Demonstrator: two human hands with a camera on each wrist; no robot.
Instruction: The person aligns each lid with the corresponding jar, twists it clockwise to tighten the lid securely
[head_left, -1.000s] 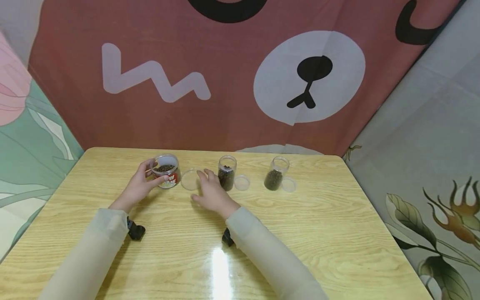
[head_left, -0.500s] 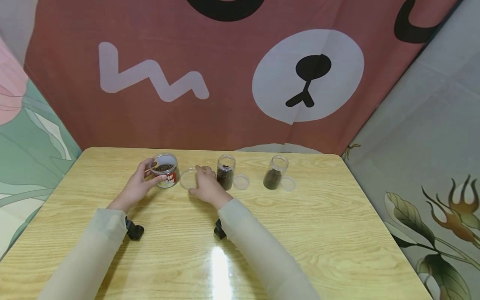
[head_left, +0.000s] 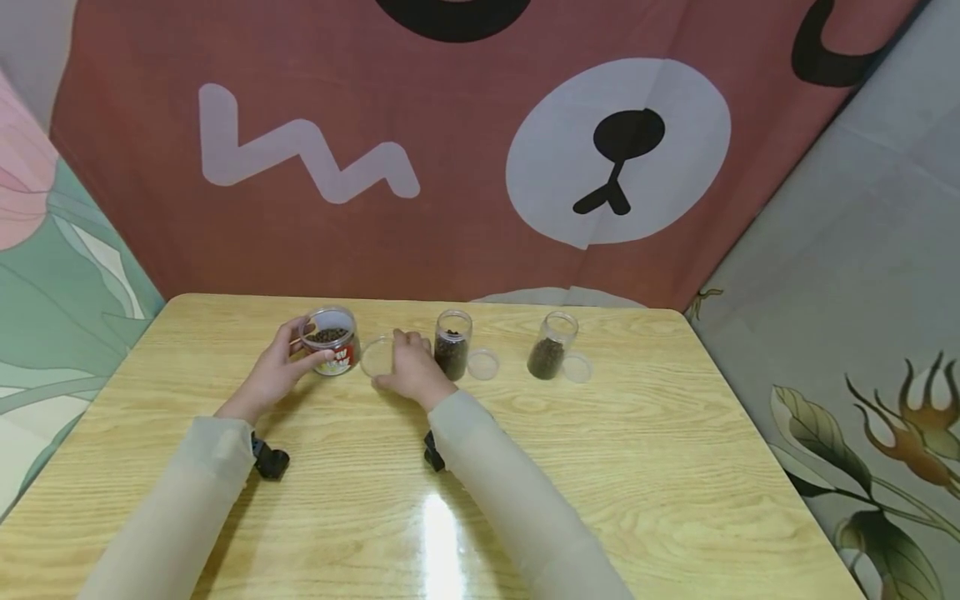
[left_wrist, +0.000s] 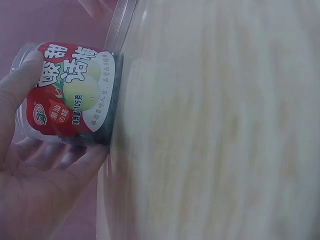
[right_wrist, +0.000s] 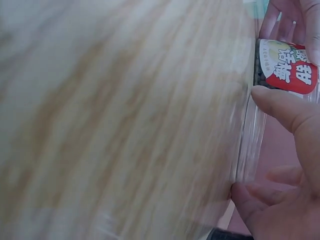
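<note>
My left hand [head_left: 272, 377] grips a wide clear jar [head_left: 342, 357] at the table's left rear. The jar has a red-and-white label, stands open, and holds small dark brown pellets. In the left wrist view my thumb lies on its label [left_wrist: 70, 95] and the fingers curl round the other side. Right of the jar, a clear round lid [head_left: 377, 358] lies on the table. My right hand [head_left: 417, 372] holds that lid by its rim; the right wrist view shows thumb and fingertips at opposite edges of the lid [right_wrist: 251, 145].
Right of my right hand stands a narrow open jar [head_left: 452, 354] of dark pellets, its small lid [head_left: 483, 364] beside it. Farther right are a similar jar [head_left: 547, 358] and lid [head_left: 577, 367]. The wooden table [head_left: 675, 467] ends at a printed cloth [head_left: 465, 242].
My right hand has come down a little leftward onto the wide lid, and its spread fingers have closed in around the rim. The left hand stays on the jar.
</note>
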